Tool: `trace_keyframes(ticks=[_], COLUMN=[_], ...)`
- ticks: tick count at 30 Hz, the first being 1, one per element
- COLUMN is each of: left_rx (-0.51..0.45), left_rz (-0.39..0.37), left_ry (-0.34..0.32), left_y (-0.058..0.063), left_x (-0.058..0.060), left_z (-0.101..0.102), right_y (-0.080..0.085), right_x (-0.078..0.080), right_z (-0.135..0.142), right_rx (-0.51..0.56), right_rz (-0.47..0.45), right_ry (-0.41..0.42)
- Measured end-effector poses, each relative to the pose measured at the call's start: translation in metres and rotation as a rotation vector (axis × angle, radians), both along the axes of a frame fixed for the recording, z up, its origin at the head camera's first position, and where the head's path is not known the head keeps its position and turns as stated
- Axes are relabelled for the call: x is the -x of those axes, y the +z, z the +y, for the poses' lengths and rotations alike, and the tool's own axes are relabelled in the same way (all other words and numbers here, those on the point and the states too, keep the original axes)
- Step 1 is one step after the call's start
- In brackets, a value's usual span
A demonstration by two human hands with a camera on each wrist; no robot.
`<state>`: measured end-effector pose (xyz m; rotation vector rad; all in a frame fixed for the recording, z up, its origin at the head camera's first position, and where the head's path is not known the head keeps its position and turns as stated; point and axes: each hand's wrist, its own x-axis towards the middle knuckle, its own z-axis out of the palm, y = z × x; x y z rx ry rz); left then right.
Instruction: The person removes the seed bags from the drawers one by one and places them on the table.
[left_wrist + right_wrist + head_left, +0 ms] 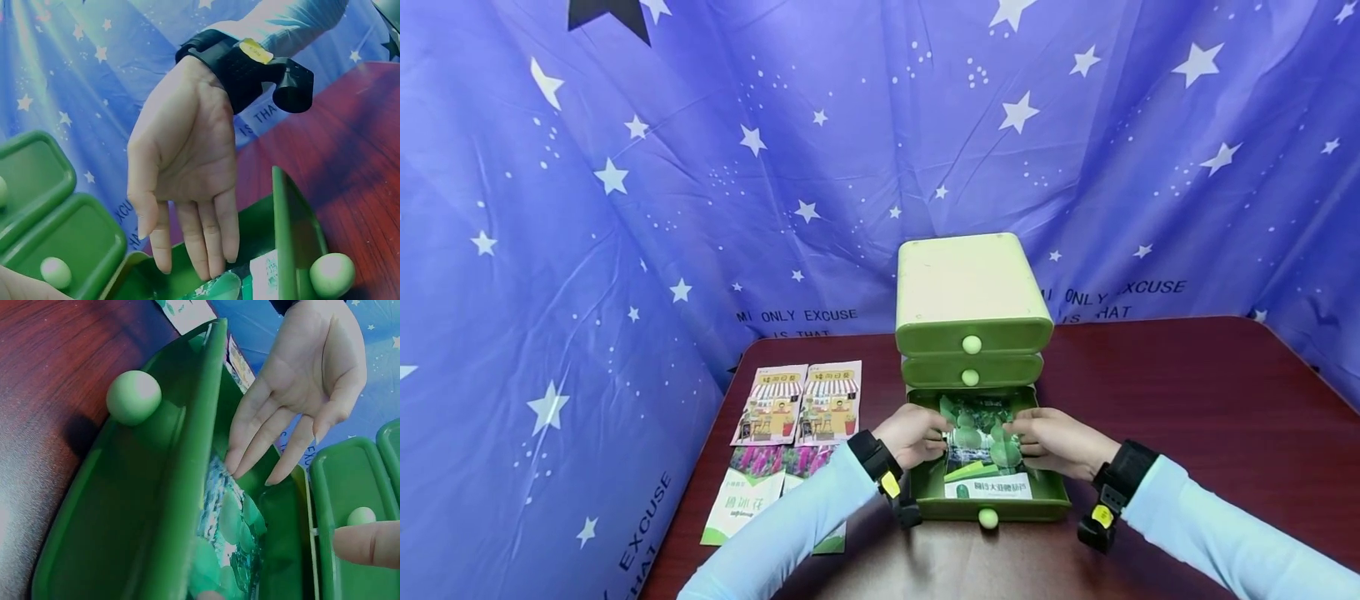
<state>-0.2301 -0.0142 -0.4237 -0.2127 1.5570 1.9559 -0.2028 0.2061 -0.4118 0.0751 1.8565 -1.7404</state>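
A green seed packet (988,487) with gourd pictures and a white label lies in the pulled-out bottom drawer (925,504) of a green drawer box (970,279). My left hand (912,435) reaches in at the packet's left edge, fingers fairly straight. From the other side my right hand (1063,442) extends its fingers to the right edge. The right wrist view shows the left hand (300,381) with fingertips close to the packet (231,531). In the left wrist view the right hand (187,156) has loose, extended fingers just above the packet (215,287); contact is unclear.
Two packets with a shop picture (767,406) lie on the dark red table (1172,417) left of the box. Nearer me are packets with pink flowers (741,500), partly behind my left sleeve. The two upper drawers (1007,336) are closed. A starry blue curtain (820,167) hangs behind.
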Motion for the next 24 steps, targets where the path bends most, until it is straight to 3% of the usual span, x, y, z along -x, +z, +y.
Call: trace_keyframes(ticks=[3,10,15,18,24], left_rx=[-0.010,0.012,0.038,0.031,-0.090], left_rz=[0.006,0.029,0.057,0.062,0.041], left_ry=[0.009,0.009,-0.009,0.002,0.051], left_y=[0.005,0.014,0.014,0.011,0.002], left_x=[-0.002,-0.012,-0.014,-0.013,-0.014], left_z=[-0.002,-0.003,-0.004,-0.004,-0.001], right_y=[0.003,0.005,0.001,0.000,-0.003], right_x=[-0.001,-0.006,-0.009,-0.009,-0.013], right_z=[0.001,0.008,0.013,0.016,0.017], right_rx=[-0.060,-0.173,-0.235,-0.233,-0.179], right_rz=[0.034,0.237,0.348,0.364,0.320], right_ry=[0.001,0.027,0.026,0.005,-0.034])
